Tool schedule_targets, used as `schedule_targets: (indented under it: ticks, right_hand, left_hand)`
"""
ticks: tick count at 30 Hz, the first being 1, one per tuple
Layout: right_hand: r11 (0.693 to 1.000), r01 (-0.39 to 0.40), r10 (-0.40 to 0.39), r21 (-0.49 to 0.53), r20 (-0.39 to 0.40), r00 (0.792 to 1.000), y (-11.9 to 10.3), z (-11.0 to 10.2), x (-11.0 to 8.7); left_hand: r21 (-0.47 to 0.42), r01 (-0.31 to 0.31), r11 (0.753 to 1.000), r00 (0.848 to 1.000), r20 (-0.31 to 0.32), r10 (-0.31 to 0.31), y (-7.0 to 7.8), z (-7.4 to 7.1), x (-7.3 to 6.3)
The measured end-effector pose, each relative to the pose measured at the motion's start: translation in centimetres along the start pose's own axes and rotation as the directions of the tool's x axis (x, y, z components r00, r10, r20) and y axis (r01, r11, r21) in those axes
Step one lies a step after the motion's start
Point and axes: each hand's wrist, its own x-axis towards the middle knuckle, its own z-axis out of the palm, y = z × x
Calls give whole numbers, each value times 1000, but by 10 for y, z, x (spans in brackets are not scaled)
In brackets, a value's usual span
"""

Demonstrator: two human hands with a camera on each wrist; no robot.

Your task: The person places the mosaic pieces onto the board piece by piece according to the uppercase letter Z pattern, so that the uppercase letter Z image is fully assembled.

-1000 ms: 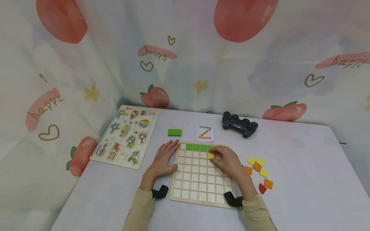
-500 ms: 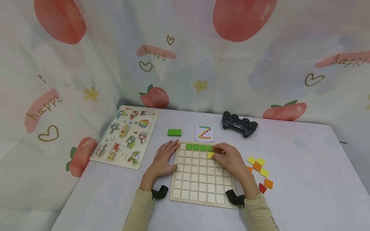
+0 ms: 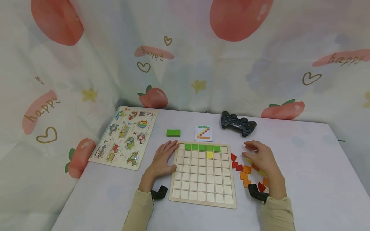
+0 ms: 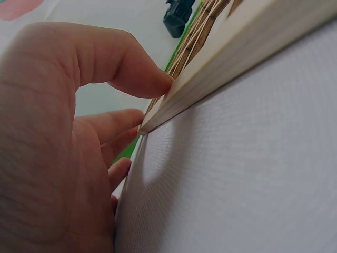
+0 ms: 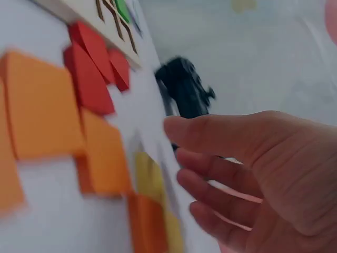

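A wooden grid board (image 3: 194, 178) has a row of several green tiles (image 3: 202, 147) along its top and one yellow tile (image 3: 209, 155) below them. My left hand (image 3: 162, 159) rests at the board's left edge. In the left wrist view its thumb (image 4: 150, 79) touches the wooden rim. To the right of the board, my right hand (image 3: 263, 158) hovers over loose tiles with nothing visible between thumb and fingers. Red tiles (image 3: 239, 167) and orange tiles (image 3: 244, 176) lie beside the board. Yellow tiles (image 5: 150, 176) are near the right hand, partly hidden by it in the head view.
Behind the board lie a printed pattern card (image 3: 203, 133) and a green block (image 3: 173, 132). A black game controller (image 3: 238, 124) is at the back right. On the left lies a picture puzzle board (image 3: 122, 138). A patterned cloth (image 3: 185, 64) hangs behind the table.
My right hand has let go of the yellow tile on the board and moved right, over the loose tiles. The left hand has stayed in place.
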Motion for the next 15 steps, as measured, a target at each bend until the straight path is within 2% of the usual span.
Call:
schedule_targets:
  ticks: [5, 15]
  right_hand:
    - [997, -80, 81, -18, 88, 993, 12, -18, -10]
    - [993, -101, 110, -64, 149, 983, 11, -22, -9]
  left_hand:
    - [-3, 1, 1000, 1000, -2, -1, -1, 0, -1]
    - [8, 5, 1000, 1000, -1, -5, -1, 1, 1]
